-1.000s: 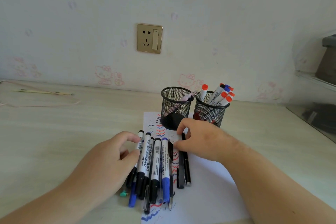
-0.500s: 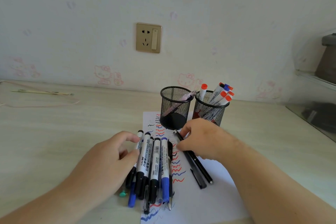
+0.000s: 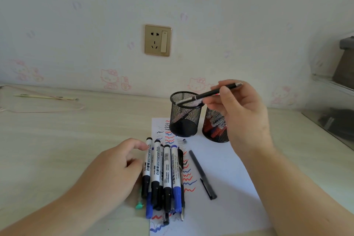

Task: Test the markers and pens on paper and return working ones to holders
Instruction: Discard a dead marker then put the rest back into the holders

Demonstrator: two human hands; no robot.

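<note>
1. The surface (image 3: 57, 140) fills the lower frame and is pale and smooth, so round barrels would likely roll on it if nudged.
2. The paper (image 3: 226, 188), lower centre, is a thin, limp sheet covered with red, blue and black squiggles. It would slide or crease easily, so I would pin it flat with a palm while testing.
3. Two mesh holders stand at the paper's far edge, just beside each other: the left holder (image 3: 184, 120) and the right holder (image 3: 214, 130), which is partly hidden by the right hand. They look light and stiff and could tip if a pen strikes the rim sideways.
4. The markers (image 3: 162, 174) lie bunched at lower centre. They are rigid, light plastic, best taken mid-barrel. The left hand (image 3: 107, 174) rests against the pile with loosely curled fingers, clasping nothing that I can see.
5. A black pen (image 3: 203, 174) lies alone on the paper, right of the pile.
6. The held pen (image 3: 208, 94) is slim, stiff and probably slick. The right hand (image 3: 243, 113) pinches its upper part, with the tip angled into the left holder's mouth.
</note>
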